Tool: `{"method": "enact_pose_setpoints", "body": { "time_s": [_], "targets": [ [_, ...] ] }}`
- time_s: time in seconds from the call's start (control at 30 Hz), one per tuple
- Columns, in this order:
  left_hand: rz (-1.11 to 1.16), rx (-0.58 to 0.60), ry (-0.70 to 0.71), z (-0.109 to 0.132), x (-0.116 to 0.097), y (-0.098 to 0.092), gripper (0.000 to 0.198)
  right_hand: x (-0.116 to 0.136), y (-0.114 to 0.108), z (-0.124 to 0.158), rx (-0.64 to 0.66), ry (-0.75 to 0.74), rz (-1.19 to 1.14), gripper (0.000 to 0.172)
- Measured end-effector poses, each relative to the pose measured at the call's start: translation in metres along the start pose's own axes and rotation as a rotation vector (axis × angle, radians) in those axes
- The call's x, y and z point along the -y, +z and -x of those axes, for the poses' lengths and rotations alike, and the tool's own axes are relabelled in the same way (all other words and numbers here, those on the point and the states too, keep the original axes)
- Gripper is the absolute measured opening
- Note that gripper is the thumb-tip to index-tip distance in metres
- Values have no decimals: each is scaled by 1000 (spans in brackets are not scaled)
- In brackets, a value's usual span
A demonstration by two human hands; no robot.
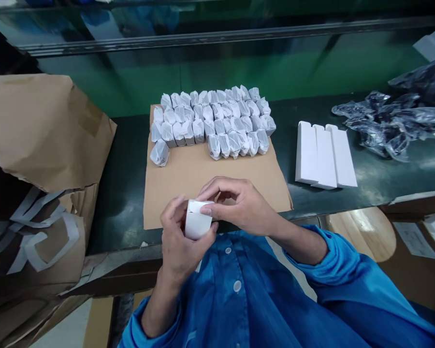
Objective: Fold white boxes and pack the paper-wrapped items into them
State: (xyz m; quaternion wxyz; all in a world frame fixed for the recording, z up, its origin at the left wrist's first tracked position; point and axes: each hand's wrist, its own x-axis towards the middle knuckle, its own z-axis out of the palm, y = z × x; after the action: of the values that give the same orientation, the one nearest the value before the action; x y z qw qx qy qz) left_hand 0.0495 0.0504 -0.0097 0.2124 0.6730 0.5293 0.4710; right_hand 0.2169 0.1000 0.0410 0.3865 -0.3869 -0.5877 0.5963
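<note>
A small white box (196,226) is held in front of my chest, over the table's near edge. My left hand (181,244) wraps round its sides, fingers on one face and thumb on the other. At its upper end, my right hand (241,203) pinches the white cardboard between thumb and forefinger. What the box contains cannot be seen. Beyond my hands, several small items wrapped in thin white bags (217,113) stand in rows on a flat brown cardboard sheet (188,179). One wrapped item (160,152) sits apart at the front left of the rows.
Three flat white cartons (317,154) lie to the right on the dark green table (130,169). Crumpled clear plastic bags (387,121) are heaped at the far right. On the left stands a large brown paper bag (39,130) above white paper strips (47,241). A wooden stool (362,232) is lower right.
</note>
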Motion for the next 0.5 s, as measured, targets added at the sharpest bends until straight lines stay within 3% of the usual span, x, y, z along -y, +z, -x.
{"method": "enact_pose_setpoints", "body": {
  "time_s": [0.1,0.3,0.5],
  "targets": [
    [-89,53,-7,0,-1,-2,101,-2,-1,0,2,-9,-46,20],
    [-284,155,69,-3,-2,-9,87,-5,2,1,-33,-23,-51,16],
    [-317,209,-15,2,2,-8,91,-14,7,3,-60,-266,184,12]
  ]
}}
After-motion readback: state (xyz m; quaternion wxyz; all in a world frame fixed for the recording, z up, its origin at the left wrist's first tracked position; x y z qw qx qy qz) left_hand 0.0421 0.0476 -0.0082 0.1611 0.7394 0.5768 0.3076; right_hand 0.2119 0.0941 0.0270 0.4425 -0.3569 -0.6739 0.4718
